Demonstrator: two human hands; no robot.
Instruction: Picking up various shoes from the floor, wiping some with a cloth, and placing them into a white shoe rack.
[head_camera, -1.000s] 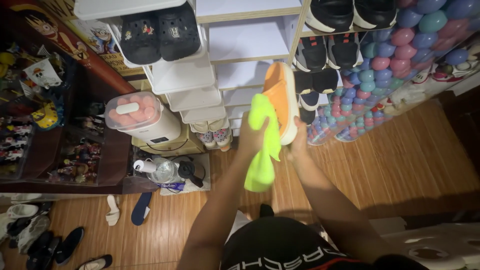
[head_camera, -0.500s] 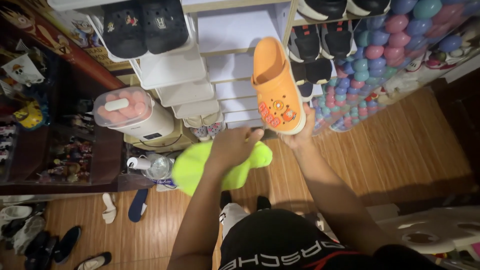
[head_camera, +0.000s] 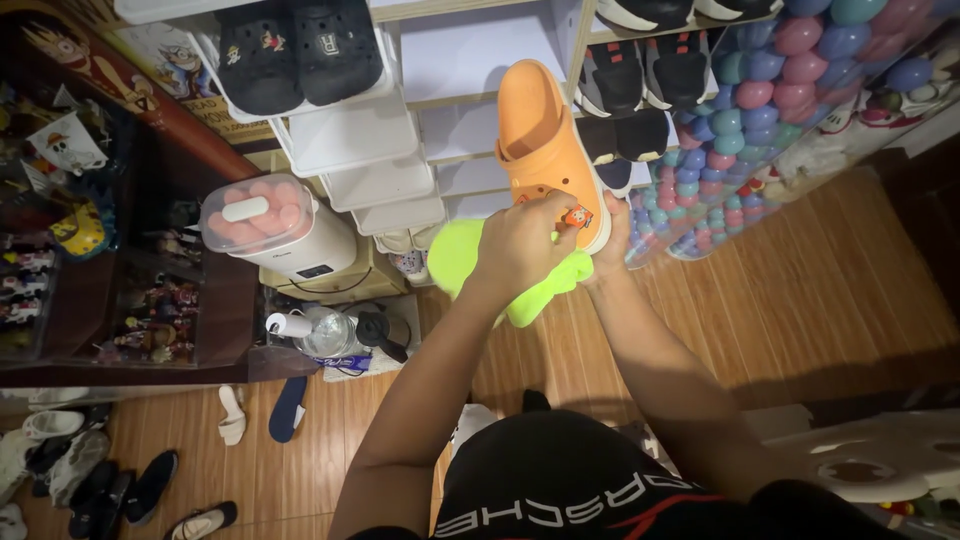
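Observation:
An orange clog (head_camera: 535, 130) with small charms on it is held up in front of me, its opening facing me. My right hand (head_camera: 612, 235) grips its lower end from the right side. My left hand (head_camera: 525, 240) is closed on a bright green cloth (head_camera: 455, 255) and presses it against the clog's lower front. The cloth bunches out under and to the left of that hand.
Behind the clog stands a white shoe rack (head_camera: 350, 135) with black slippers (head_camera: 295, 50) and black sneakers (head_camera: 640, 85). Coloured balls (head_camera: 770, 90) fill the right. A white appliance (head_camera: 275, 225) and a dark figurine cabinet (head_camera: 120, 300) are left. Shoes (head_camera: 90, 480) lie on the wooden floor.
The clog has turned from edge-on to open side facing me. My left hand dropped with the cloth, then came back up onto the clog's lower end.

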